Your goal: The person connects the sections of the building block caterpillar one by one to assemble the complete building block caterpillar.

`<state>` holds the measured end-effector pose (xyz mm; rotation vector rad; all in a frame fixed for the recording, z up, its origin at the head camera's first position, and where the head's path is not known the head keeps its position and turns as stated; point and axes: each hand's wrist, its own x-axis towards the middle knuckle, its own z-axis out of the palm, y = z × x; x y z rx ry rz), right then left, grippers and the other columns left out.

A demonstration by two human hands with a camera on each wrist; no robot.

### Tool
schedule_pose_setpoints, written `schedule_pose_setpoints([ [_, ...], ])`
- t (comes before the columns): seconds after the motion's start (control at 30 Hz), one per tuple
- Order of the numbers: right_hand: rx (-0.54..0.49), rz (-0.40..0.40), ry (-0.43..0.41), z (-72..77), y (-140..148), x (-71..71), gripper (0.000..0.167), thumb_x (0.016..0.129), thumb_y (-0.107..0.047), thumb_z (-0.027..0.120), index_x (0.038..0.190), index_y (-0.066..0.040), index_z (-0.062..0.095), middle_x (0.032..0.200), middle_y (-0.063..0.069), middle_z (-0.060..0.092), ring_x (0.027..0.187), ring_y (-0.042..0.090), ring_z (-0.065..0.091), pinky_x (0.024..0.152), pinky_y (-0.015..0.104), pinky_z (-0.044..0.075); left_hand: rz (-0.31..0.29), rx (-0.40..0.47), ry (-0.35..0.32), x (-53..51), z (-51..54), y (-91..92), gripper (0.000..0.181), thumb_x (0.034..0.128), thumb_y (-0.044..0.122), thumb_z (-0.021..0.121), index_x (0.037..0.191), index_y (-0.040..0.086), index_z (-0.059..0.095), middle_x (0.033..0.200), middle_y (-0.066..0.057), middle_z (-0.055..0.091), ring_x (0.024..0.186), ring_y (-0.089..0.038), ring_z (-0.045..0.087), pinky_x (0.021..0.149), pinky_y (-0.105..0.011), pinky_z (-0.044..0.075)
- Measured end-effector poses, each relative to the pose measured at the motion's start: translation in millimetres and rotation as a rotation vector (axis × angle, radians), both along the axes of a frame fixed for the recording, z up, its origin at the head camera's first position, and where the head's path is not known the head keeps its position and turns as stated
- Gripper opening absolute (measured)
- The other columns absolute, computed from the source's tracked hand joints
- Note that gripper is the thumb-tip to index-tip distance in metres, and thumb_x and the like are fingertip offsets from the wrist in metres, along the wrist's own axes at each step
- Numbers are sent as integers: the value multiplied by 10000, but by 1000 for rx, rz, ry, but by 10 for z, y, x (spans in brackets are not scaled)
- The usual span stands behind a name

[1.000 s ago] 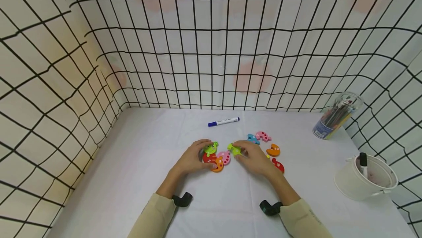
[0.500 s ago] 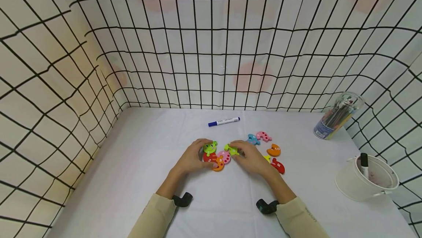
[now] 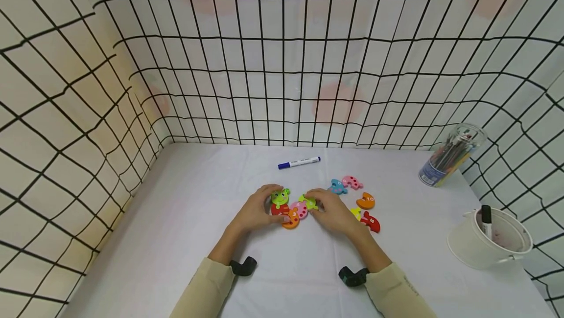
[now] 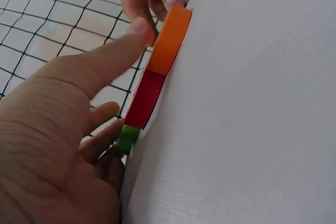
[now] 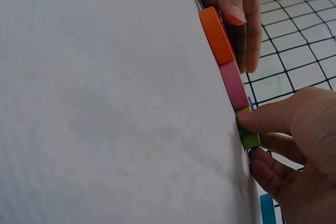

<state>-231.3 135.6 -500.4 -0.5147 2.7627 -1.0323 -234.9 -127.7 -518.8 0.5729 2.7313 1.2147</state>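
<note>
In the head view a green frog-faced piece [image 3: 279,197], a red piece [image 3: 278,210], an orange piece [image 3: 291,220] and a pink piece [image 3: 300,209] lie joined in a curve. My left hand [image 3: 256,212] curls round their left side, thumb at the orange piece and fingertips by the green face. My right hand [image 3: 332,211] pinches a lime green piece [image 3: 310,202] against the pink one. The right wrist view shows the thumb on the green piece [image 5: 249,133], touching the pink piece [image 5: 234,85]. In the left wrist view the orange [image 4: 171,40] and red [image 4: 144,97] edges meet.
Right of my right hand lie blue [image 3: 338,186], pink [image 3: 352,182], orange [image 3: 365,200], yellow [image 3: 356,213] and red [image 3: 371,222] pieces. A marker [image 3: 299,163] lies behind. A jar of pencils [image 3: 451,155] and a white bucket [image 3: 489,237] stand at the right. Wire mesh surrounds the table.
My right hand has moved left with the lime green piece, bringing it up to the pink piece. The yellow piece has come into fuller view. My left hand has barely moved.
</note>
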Motion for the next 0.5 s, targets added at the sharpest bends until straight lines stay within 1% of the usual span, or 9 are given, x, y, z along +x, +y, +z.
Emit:
schedule_pose_setpoints([
  [0.13,6,-5,-2,-20,-2,-7,417,962,-147,727,1373,-166,659,1467,39,597,1263,238,594,1068,436,540,-29,-3,-14,-7,-11,-13,898,742,439,906,1525,256,507,1638,18,403,1532,-286,354,1217,-609,320],
  [0.2,2,-8,-1,-17,10,-8,419,960,-168,731,1372,-170,655,1444,33,607,1207,225,605,1041,430,556,-51,-11,-16,-3,-17,-10,936,722,464,919,1533,261,499,1649,11,382,1541,-292,334,1220,-611,315],
  [0.27,-2,-13,5,-8,33,-10,414,960,-185,725,1367,-169,650,1399,34,627,1139,218,612,1001,427,569,-65,-24,-9,-1,-25,-7,960,703,478,931,1533,261,501,1639,-2,392,1534,-290,340,1222,-591,324],
  [0.4,-21,-51,7,36,117,-14,404,964,-234,715,1355,-168,639,1267,38,658,1051,216,609,946,429,572,-57,-42,17,6,-26,0,955,675,495,945,1505,253,540,1582,-29,452,1490,-279,394,1209,-551,363],
  [0.5,-26,-77,29,52,201,-32,409,975,-252,701,1363,-147,628,1217,58,665,1050,221,616,956,438,569,-33,-43,21,12,-16,0,948,659,499,952,1487,248,564,1551,-37,475,1465,-279,419,1201,-547,376],
])
